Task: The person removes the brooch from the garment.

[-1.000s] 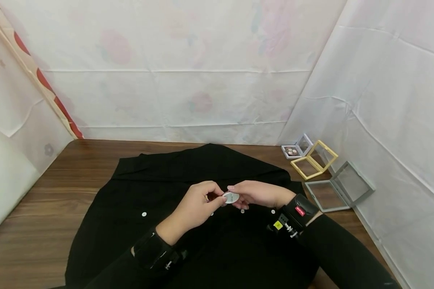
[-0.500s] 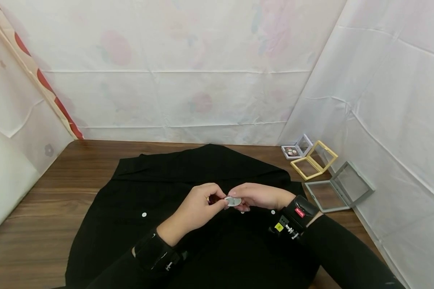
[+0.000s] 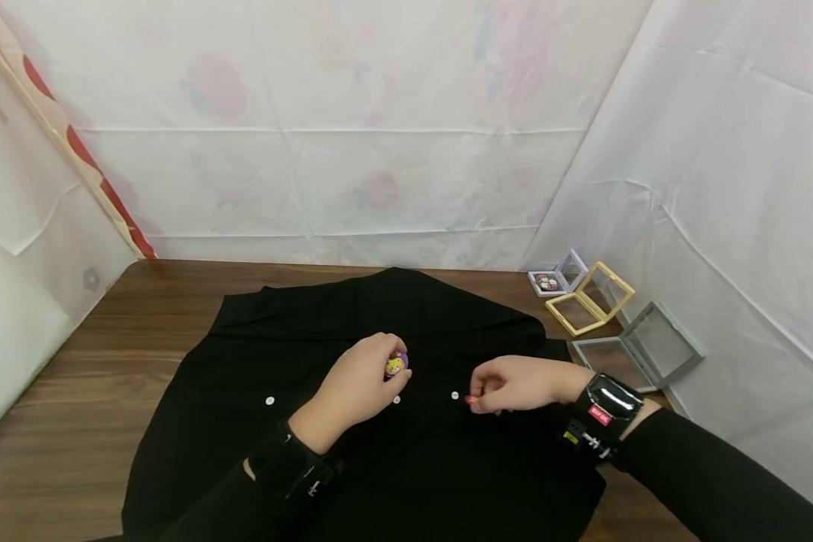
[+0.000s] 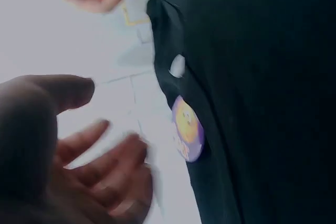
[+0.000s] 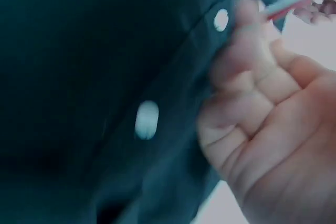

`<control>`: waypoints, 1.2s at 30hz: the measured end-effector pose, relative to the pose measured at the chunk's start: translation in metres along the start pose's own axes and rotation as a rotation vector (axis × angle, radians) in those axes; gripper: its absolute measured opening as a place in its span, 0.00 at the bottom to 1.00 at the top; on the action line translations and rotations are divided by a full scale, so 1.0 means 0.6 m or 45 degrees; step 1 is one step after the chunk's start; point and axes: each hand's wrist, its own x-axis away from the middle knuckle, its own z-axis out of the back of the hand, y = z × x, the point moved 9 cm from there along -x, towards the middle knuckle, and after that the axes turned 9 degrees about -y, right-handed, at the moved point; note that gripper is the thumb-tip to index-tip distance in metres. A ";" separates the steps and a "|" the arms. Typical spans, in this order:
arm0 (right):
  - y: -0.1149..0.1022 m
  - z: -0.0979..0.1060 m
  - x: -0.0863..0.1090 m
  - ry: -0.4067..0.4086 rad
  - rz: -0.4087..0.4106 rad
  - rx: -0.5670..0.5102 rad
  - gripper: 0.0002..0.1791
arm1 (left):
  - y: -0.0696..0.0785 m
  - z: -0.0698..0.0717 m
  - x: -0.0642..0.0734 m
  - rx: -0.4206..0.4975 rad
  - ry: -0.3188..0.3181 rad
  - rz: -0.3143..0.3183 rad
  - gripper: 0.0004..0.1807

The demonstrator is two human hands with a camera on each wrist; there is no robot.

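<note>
A black buttoned shirt (image 3: 298, 339) lies spread over the table. On its front edge sits a round purple badge (image 4: 188, 128) with a yellow cartoon figure, just under a white button (image 4: 178, 66). My left hand (image 3: 355, 380) is right beside that badge in the head view; in the left wrist view its fingers (image 4: 121, 166) are spread and apart from it. Further right, my right hand (image 3: 525, 384) pinches a small red-edged badge (image 3: 470, 400) between thumb and fingers, close to another button (image 3: 455, 395). The right wrist view is blurred.
Three hinged frames stand open at the back right: a small white one (image 3: 547, 284) with a round picture inside, a yellow one (image 3: 578, 315) and a grey one (image 3: 613, 363). Wooden tabletop (image 3: 102, 361) shows at the left. White cloth hangs behind and at both sides.
Both hands were together on a pale, round badge back. They have parted: the right hand moved right with the red-edged badge, and the purple badge shows beside the left hand.
</note>
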 end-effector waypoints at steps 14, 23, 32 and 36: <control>0.122 0.172 0.138 0.376 -0.405 0.456 0.19 | -0.058 -0.035 0.012 -0.331 -0.353 0.258 0.56; 0.171 0.228 0.152 0.491 -0.491 0.578 0.16 | -0.081 -0.039 0.022 -0.303 -0.477 0.333 0.56; 0.193 0.266 0.154 0.668 -0.544 0.585 0.12 | -0.082 -0.040 0.030 -0.272 -0.511 0.361 0.55; 0.213 0.273 0.150 0.706 -0.614 0.596 0.09 | -0.081 -0.042 0.027 -0.265 -0.505 0.371 0.56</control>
